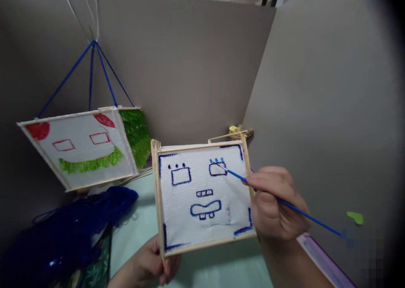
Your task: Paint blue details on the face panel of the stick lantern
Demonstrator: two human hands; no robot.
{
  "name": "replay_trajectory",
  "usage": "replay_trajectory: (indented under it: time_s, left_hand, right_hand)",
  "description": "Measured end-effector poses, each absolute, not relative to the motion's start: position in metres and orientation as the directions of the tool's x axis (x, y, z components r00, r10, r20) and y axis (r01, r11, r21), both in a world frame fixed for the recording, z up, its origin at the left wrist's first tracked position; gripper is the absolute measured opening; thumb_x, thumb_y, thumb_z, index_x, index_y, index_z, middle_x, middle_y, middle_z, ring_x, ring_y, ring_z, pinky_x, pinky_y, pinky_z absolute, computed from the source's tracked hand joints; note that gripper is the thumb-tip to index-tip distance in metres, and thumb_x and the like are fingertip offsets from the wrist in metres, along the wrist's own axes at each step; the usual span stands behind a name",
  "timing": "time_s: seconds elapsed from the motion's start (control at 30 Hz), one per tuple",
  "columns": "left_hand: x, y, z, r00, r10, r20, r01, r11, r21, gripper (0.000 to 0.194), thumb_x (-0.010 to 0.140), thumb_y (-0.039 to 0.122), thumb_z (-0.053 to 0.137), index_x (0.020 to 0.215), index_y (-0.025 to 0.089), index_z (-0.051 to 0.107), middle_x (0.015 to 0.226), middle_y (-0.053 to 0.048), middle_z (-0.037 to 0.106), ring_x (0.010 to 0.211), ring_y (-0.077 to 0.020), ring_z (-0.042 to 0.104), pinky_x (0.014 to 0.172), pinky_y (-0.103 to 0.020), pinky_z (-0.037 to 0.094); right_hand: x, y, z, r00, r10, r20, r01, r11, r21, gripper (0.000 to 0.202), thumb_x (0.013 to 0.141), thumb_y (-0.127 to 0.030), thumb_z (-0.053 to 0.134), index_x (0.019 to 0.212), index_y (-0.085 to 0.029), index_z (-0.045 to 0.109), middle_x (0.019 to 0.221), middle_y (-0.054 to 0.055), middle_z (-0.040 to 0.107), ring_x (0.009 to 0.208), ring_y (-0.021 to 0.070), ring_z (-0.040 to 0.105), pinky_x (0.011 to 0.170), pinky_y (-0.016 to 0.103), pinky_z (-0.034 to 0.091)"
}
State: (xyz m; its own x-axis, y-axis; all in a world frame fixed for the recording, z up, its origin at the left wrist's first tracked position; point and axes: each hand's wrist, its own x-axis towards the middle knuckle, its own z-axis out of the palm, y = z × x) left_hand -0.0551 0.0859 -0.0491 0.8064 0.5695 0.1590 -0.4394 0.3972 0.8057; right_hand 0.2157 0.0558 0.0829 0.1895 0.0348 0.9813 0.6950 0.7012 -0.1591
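My left hand [158, 260] grips the lower left corner of a box-like wooden stick frame [209, 243], its fingers partly hidden behind it. White textured paper [205, 174] covers the front, with a face drawn in dark blue: rectangular eyes, a small nose, a mouth with two teeth and corner marks. Pinched in my right hand [278, 203] is a thin blue paintbrush [303, 214]. Its tip rests on or just over the right eye, below three light blue lashes. The lashes over the left eye are dark blue.
At the left a similar box lantern [91, 153] with red and green decoration hangs from blue cords [69, 77]. A heap of shiny dark blue strands [72, 224] lies beneath it. Grey panels [202, 60] enclose the pale green table [136, 216]. A green heart cutout [356, 217] shows at right.
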Motion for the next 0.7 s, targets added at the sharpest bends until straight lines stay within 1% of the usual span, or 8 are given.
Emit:
replay_trajectory:
  time_s: [0.13,0.27,0.37,0.57,0.7]
  left_hand:
    - [-0.0548,0.0854,-0.0481,0.802,0.579,0.145,-0.444,0.417,0.793,0.008,0.066,0.017,0.072,0.06,0.013,0.075,0.038,-0.003,0.05,0.036,-0.0075,0.042,0.039,-0.019,0.027]
    - [-0.0552,0.086,-0.0508,0.811,0.564,0.155,-0.437,0.409,0.801,0.012,0.069,0.018,0.07,0.06,0.012,0.074,0.038,-0.003,0.05,0.036,-0.0083,0.043,0.039,-0.02,0.026]
    - [-0.0546,0.0865,-0.0511,0.811,0.562,0.162,-0.442,0.408,0.799,0.013,0.069,0.021,0.07,0.06,0.012,0.074,0.039,-0.002,0.05,0.035,-0.0074,0.041,0.038,-0.02,0.025]
    - [-0.0541,0.0866,-0.0453,0.826,0.538,0.166,-0.427,0.407,0.808,0.011,0.067,0.023,0.073,0.063,0.013,0.075,0.039,-0.002,0.049,0.037,-0.008,0.041,0.038,-0.02,0.025]
    - [-0.0549,0.0853,-0.0445,0.825,0.542,0.161,-0.434,0.427,0.793,0.012,0.067,0.024,0.074,0.066,0.013,0.076,0.04,-0.001,0.049,0.037,-0.0072,0.039,0.038,-0.019,0.025]
  right_hand:
    - [0.2141,0.0586,0.0825,0.197,0.031,0.98,0.689,0.706,-0.162,0.018,0.082,-0.018,0.05,0.09,-0.021,0.067,0.076,0.002,0.065,0.071,0.0175,0.059,0.068,0.035,0.048]
    - [0.2134,0.0599,0.0821,0.203,0.032,0.979,0.67,0.724,-0.163,0.019,0.082,-0.017,0.051,0.092,-0.021,0.067,0.077,0.002,0.066,0.071,0.0179,0.06,0.069,0.036,0.047]
    - [0.2136,0.0597,0.0817,0.197,0.06,0.979,0.671,0.719,-0.179,0.019,0.082,-0.018,0.051,0.092,-0.022,0.067,0.077,0.002,0.066,0.072,0.0184,0.06,0.068,0.036,0.047]
    - [0.2134,0.0594,0.0813,0.193,0.098,0.976,0.678,0.705,-0.205,0.018,0.083,-0.019,0.051,0.09,-0.021,0.067,0.077,0.003,0.066,0.072,0.0184,0.06,0.068,0.036,0.048]
    - [0.2133,0.0593,0.0813,0.194,0.094,0.977,0.678,0.707,-0.203,0.017,0.083,-0.019,0.051,0.09,-0.021,0.067,0.077,0.003,0.067,0.071,0.0183,0.06,0.067,0.036,0.048]
